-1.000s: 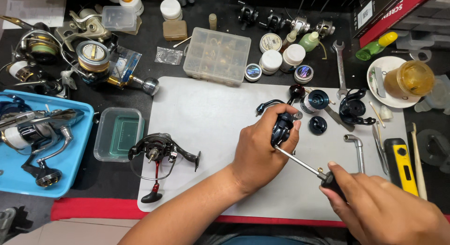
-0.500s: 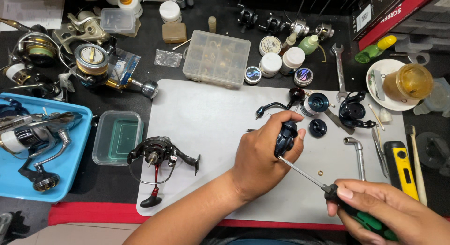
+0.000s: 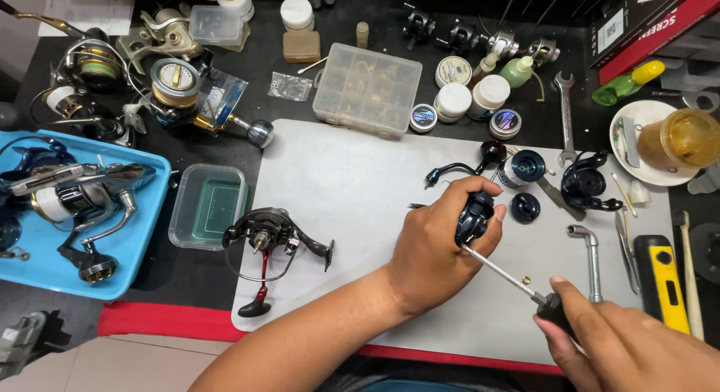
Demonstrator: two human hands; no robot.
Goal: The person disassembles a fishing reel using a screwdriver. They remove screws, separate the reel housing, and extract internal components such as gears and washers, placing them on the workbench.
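Observation:
My left hand grips a small black fishing reel body over the grey work mat. My right hand holds a screwdriver by its black handle, its thin shaft angled up-left with the tip against the reel body. A tiny brass part lies on the mat just under the shaft. A black reel handle arm, a spool and a round black cap lie just beyond my left hand.
A black spinning reel lies at the mat's left edge beside a clear green tub. A blue tray holds reels at left. A clear parts box, jars, a wrench, an L-shaped key and a yellow tool surround the mat.
My right hand first slid lower right toward the mat's front edge, then came back up a little; the screwdriver stays against the reel body. The left hand holds the same place.

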